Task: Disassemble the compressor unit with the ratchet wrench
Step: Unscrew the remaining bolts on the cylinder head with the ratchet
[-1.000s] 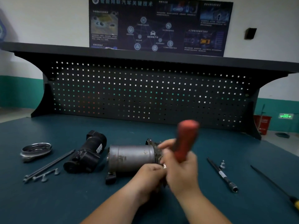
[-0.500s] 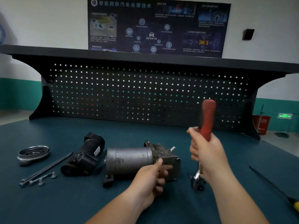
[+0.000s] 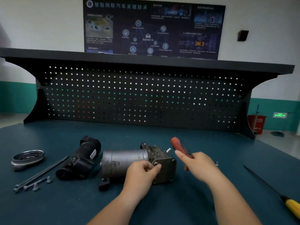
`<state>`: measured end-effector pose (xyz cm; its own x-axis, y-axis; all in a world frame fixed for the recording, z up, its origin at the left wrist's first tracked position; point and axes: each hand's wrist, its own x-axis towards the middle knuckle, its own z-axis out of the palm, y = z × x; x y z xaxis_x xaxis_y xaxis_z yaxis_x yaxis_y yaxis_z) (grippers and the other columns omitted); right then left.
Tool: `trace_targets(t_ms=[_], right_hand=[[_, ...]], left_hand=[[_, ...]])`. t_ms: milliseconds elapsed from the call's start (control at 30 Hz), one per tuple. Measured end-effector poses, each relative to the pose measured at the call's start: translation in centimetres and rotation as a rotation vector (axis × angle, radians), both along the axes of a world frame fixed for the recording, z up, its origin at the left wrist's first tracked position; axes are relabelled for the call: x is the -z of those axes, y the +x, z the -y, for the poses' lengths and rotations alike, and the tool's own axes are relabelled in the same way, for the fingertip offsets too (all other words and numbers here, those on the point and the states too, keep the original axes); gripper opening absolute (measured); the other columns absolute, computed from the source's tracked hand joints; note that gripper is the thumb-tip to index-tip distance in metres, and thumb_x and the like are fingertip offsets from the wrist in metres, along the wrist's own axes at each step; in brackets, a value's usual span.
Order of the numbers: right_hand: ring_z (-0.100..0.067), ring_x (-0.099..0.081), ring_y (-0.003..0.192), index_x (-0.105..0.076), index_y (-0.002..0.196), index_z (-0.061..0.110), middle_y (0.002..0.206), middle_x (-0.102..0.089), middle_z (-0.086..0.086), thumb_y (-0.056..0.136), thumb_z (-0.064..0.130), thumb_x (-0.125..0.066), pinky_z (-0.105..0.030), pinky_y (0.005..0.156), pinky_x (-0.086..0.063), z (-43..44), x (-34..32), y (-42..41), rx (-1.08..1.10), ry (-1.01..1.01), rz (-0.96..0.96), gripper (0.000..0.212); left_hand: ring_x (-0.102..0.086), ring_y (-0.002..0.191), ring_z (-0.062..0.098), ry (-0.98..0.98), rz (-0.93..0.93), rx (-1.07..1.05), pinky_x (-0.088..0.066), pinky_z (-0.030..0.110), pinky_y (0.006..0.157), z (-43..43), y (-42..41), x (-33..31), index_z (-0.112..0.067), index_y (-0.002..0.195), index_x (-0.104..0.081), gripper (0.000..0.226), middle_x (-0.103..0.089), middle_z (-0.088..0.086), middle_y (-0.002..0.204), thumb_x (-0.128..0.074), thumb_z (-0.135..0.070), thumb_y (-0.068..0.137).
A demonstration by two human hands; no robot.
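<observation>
Down from upright half a second ago, the red-handled ratchet wrench [image 3: 178, 146] now tilts left toward the compressor, while the left hand [image 3: 142, 174] has slid onto the unit's end block. Nearest the camera, a yellow-handled screwdriver [image 3: 290, 207] lies cut off at the right edge of the teal bench mat [image 3: 186, 203]. The right hand [image 3: 199, 166] wraps its curled fingers round the wrench's lower grip; the tool's steel head is hidden behind the palm. The left hand's thumb and fingertips pinch at the near corner of the compressor unit [image 3: 125, 161], which lies on its side mid-bench, a scuffed grey steel cylinder joined to a finned cast block. What sits between those fingertips is too small to make out. To the left rest a black ribbed plastic housing [image 3: 81, 161], two long dark bolts [image 3: 42, 172], short pale screws [image 3: 35, 186] and a shiny round metal cap [image 3: 27, 158]. Behind stands a black perforated pegboard [image 3: 146, 98], and above it a dark wall poster [image 3: 154, 28], its print blurred.
</observation>
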<state>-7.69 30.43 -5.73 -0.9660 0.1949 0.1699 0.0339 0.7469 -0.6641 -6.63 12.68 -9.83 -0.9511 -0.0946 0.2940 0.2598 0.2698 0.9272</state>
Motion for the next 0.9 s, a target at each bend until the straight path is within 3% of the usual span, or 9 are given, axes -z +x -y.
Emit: trace_targets(t_ms=[167,367,500,567,633,667,767,833,900], right_hand=[[-0.021,-0.058,0.086,-0.059,0.108,0.012,0.095,-0.061,-0.002,0.094,0.05,-0.044,-0.029,0.066,-0.042,-0.9,1.4,-1.5,0.089,0.176,0.084,0.042],[-0.023,-0.059,0.099,-0.058,0.116,0.008,0.115,-0.058,-0.009,0.09,0.041,-0.058,-0.025,0.07,-0.042,-1.2,2.8,-2.2,0.09,0.318,0.28,0.042],[-0.027,-0.05,0.115,-0.05,0.127,0.014,0.129,-0.044,-0.011,0.089,0.04,-0.059,-0.031,0.091,-0.044,-0.6,2.6,-2.1,0.11,0.194,0.137,0.047],[-0.02,-0.052,0.108,-0.056,0.121,0.02,0.118,-0.048,-0.004,0.089,0.033,-0.062,-0.024,0.088,-0.042,0.5,2.1,-1.7,0.018,0.019,-0.135,0.035],[-0.009,-0.054,0.087,-0.062,0.097,0.027,0.095,-0.053,0.006,0.086,0.023,-0.065,-0.01,0.072,-0.038,1.9,1.2,-0.8,-0.157,-0.082,-0.405,0.012],[-0.005,-0.054,0.08,-0.062,0.086,0.029,0.086,-0.055,0.008,0.085,0.02,-0.066,-0.008,0.068,-0.038,2.7,0.8,-0.3,-0.235,-0.087,-0.472,0.01],[-0.004,-0.057,0.068,-0.063,0.07,0.029,0.069,-0.064,0.007,0.083,0.025,-0.066,-0.015,0.061,-0.043,4.0,0.6,0.6,-0.335,-0.031,-0.415,0.014],[-0.008,-0.062,0.065,-0.065,0.07,0.027,0.066,-0.067,0.005,0.083,0.034,-0.064,-0.025,0.064,-0.049,4.2,0.6,0.9,-0.332,-0.009,-0.27,0.016],[-0.009,-0.065,0.061,-0.066,0.07,0.023,0.067,-0.069,0.003,0.085,0.038,-0.063,-0.027,0.063,-0.051,4.2,0.5,1.0,-0.366,-0.086,-0.2,0.021]], left_hand=[[-0.043,0.042,0.001,-0.163,-0.164,-0.072,-0.035,0.011,0.045,0.7,-0.5,0.0,-0.02,0.057,-0.054,0.03,-0.045,-0.01,0.044,-0.078,-0.022,0.075],[-0.047,0.065,0.005,-0.364,-0.389,-0.129,-0.039,0.015,0.058,0.7,-0.6,0.0,-0.028,0.075,-0.058,0.026,-0.046,-0.01,0.069,-0.079,-0.016,0.07],[-0.047,0.071,0.0,-0.445,-0.416,-0.145,-0.042,0.018,0.061,0.6,-0.3,0.0,-0.028,0.083,-0.063,0.017,-0.046,-0.016,0.08,-0.075,-0.02,0.075],[-0.045,0.069,0.003,-0.483,-0.426,-0.154,-0.041,0.019,0.06,0.5,-0.2,0.0,-0.029,0.085,-0.065,0.014,-0.045,-0.017,0.078,-0.073,-0.022,0.077],[-0.044,0.07,0.003,-0.516,-0.425,-0.167,-0.042,0.021,0.062,0.5,-0.2,-0.1,-0.03,0.087,-0.067,0.011,-0.043,-0.018,0.075,-0.072,-0.025,0.078],[-0.044,0.072,0.003,-0.527,-0.419,-0.169,-0.042,0.022,0.063,0.6,-0.3,-0.1,-0.03,0.09,-0.067,0.011,-0.041,-0.019,0.074,-0.071,-0.027,0.079],[-0.044,0.075,0.004,-0.546,-0.406,-0.166,-0.04,0.024,0.064,0.5,-0.4,-0.2,-0.029,0.097,-0.068,0.016,-0.038,-0.019,0.072,-0.068,-0.03,0.081],[-0.043,0.072,0.004,-0.512,-0.44,-0.16,-0.036,0.022,0.062,0.5,-0.1,-0.3,-0.027,0.095,-0.069,0.015,-0.04,-0.017,0.071,-0.07,-0.027,0.08],[-0.045,0.068,0.005,-0.422,-0.484,-0.151,-0.038,0.021,0.061,0.7,-0.1,-0.4,-0.02,0.089,-0.071,0.012,-0.043,-0.015,0.07,-0.074,-0.02,0.077]])
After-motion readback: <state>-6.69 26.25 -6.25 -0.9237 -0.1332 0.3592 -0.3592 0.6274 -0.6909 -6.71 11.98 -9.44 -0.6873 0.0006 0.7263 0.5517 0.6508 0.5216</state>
